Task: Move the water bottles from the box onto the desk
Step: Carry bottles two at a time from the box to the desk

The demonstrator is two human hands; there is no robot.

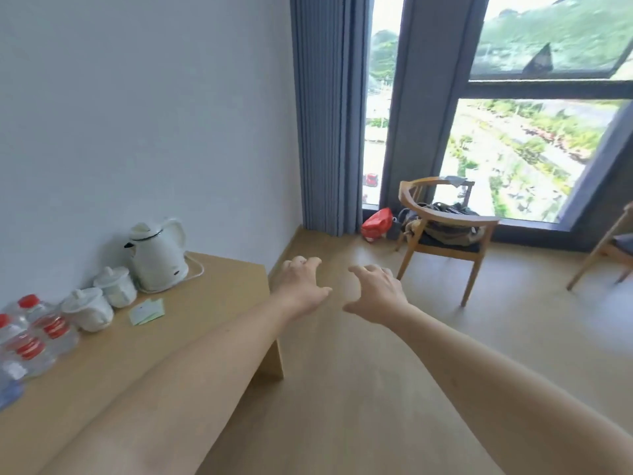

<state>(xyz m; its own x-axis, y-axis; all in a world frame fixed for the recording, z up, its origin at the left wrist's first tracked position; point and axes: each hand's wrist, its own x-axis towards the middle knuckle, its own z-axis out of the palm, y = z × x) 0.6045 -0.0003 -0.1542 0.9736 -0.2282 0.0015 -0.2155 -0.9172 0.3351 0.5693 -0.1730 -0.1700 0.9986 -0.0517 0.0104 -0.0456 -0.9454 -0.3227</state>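
Head view, empty left hand (301, 289), right hand (375, 291), seemingly loose

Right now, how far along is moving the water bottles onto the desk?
Done: several clear plastic water bottles with red caps stand on the light wooden desk, beside the white lidded cups. In hand: nothing; the left hand and right hand reach out over the floor, fingers spread, holding nothing. Left: cannot say, since the box is out of view.

Clear plastic water bottles (34, 337) on matt wooden desk (191, 323); glossy white kettle (157, 257).
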